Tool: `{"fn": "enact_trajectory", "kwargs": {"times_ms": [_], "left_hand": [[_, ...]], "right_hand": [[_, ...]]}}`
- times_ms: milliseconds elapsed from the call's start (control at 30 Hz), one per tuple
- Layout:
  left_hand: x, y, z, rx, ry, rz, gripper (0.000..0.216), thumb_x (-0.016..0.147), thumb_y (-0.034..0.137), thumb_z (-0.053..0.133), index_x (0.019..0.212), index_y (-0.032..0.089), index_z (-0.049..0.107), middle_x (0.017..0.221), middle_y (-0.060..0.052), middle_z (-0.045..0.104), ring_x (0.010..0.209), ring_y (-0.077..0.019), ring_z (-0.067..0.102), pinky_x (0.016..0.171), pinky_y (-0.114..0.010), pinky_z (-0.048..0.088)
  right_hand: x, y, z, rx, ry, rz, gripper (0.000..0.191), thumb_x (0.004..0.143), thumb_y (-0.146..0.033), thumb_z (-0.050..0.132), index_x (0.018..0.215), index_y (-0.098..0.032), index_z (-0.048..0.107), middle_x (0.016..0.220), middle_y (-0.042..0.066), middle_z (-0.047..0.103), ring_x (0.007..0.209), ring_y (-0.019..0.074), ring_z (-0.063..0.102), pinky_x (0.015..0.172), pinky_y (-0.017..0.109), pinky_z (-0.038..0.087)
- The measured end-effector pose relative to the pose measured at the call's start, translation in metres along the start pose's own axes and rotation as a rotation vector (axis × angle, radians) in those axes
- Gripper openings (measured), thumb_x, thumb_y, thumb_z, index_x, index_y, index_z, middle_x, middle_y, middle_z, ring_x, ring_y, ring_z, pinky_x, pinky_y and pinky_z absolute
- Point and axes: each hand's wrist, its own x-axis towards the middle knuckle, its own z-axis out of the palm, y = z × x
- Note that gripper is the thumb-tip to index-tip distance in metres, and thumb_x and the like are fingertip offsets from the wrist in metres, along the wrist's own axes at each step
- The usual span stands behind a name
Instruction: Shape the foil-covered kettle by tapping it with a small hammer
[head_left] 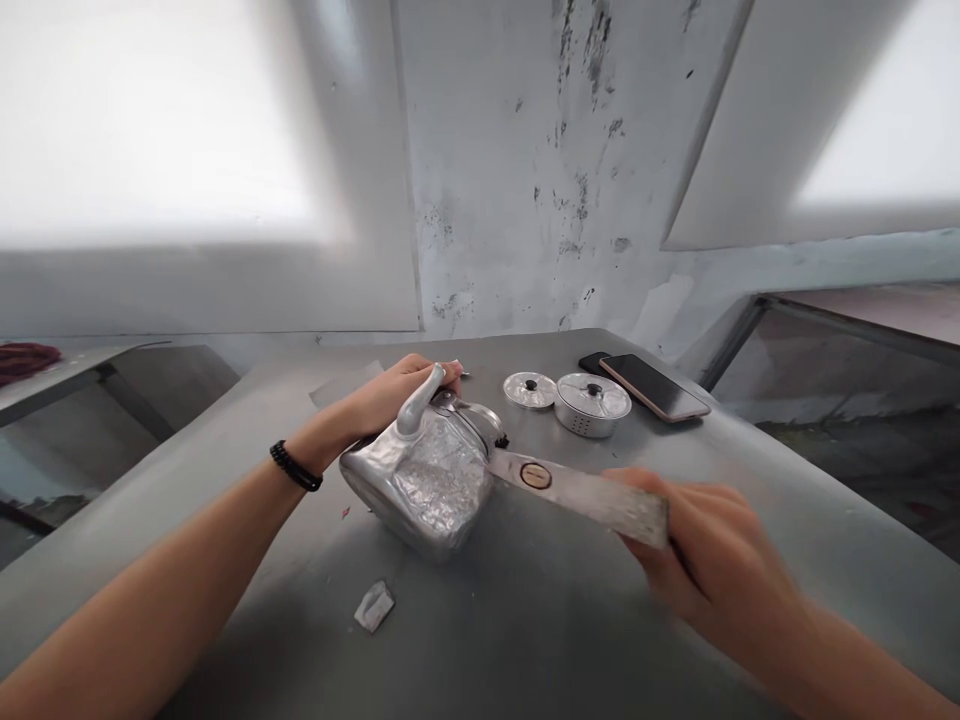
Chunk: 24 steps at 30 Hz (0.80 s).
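Note:
A dented silver metal teapot [439,475] lies tilted on the table, its curved spout [420,403] pointing up. My left hand [401,390] grips its far side, with part of the fingers hidden behind the spout. My right hand [701,545] is closed around a flat grey metal hand tool [574,490] with a round, slotted, copper-coloured pivot. The tool's far end meets the teapot's right edge, beside a curved metal strip [480,415] with a dark end. Whether its jaws grip anything there is hidden.
Behind the teapot are a small round lid [529,390] and a perforated metal strainer [586,424] with a black-knobbed lid on top. A phone [656,387] overlaps a dark object at right. A torn scrap [373,606] lies in front on the grey table [525,640].

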Motion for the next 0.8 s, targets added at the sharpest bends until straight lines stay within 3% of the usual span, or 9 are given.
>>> {"fn": "enact_trajectory", "kwargs": {"times_ms": [167,333,500,667,800], "left_hand": [[0.0002,-0.0007,-0.0004,0.004,0.007,-0.014,0.054,0.104,0.060,0.050,0.073,0.018,0.066,0.066,0.001,0.050,0.062,-0.0140,0.044,0.064,-0.029,0.038],[0.0003,-0.0001,-0.0003,0.015,-0.019,0.022,0.054,0.105,0.057,0.048,0.072,0.018,0.065,0.066,0.001,0.050,0.062,-0.0135,0.044,0.064,-0.029,0.037],[-0.0001,0.0026,0.0011,-0.007,-0.003,-0.011,0.055,0.104,0.060,0.051,0.071,0.018,0.063,0.066,0.001,0.051,0.061,-0.0135,0.044,0.063,-0.030,0.037],[-0.0011,0.0041,0.0012,-0.017,-0.002,-0.001,0.054,0.104,0.058,0.051,0.071,0.018,0.065,0.065,0.002,0.050,0.062,-0.0138,0.044,0.065,-0.030,0.037],[-0.0022,0.0049,0.0002,0.008,-0.008,0.008,0.056,0.104,0.059,0.050,0.069,0.018,0.064,0.061,0.003,0.047,0.059,-0.0136,0.041,0.064,-0.031,0.037]], "right_hand": [[0.0001,-0.0016,0.0044,-0.075,-0.084,0.013,0.039,0.115,-0.039,0.041,0.080,-0.024,0.050,0.052,-0.009,0.052,0.038,0.0103,0.046,0.044,0.030,0.026],[0.0021,-0.0010,0.0008,-0.029,0.044,0.001,0.038,0.117,-0.036,0.032,0.087,-0.023,0.052,0.056,-0.009,0.053,0.041,0.0084,0.048,0.047,0.024,0.033],[0.0014,0.0023,0.0017,-0.158,-0.059,-0.082,0.042,0.116,-0.040,0.037,0.079,-0.024,0.050,0.056,-0.007,0.056,0.041,0.0106,0.050,0.046,0.030,0.029],[-0.0010,0.0015,-0.0028,-0.029,0.065,-0.019,0.033,0.116,-0.036,0.035,0.093,-0.023,0.056,0.059,-0.006,0.060,0.044,0.0105,0.054,0.049,0.026,0.035],[-0.0004,0.0004,0.0021,-0.094,-0.054,-0.054,0.043,0.115,-0.041,0.038,0.077,-0.024,0.048,0.054,-0.007,0.056,0.040,0.0101,0.049,0.045,0.029,0.028]]}}
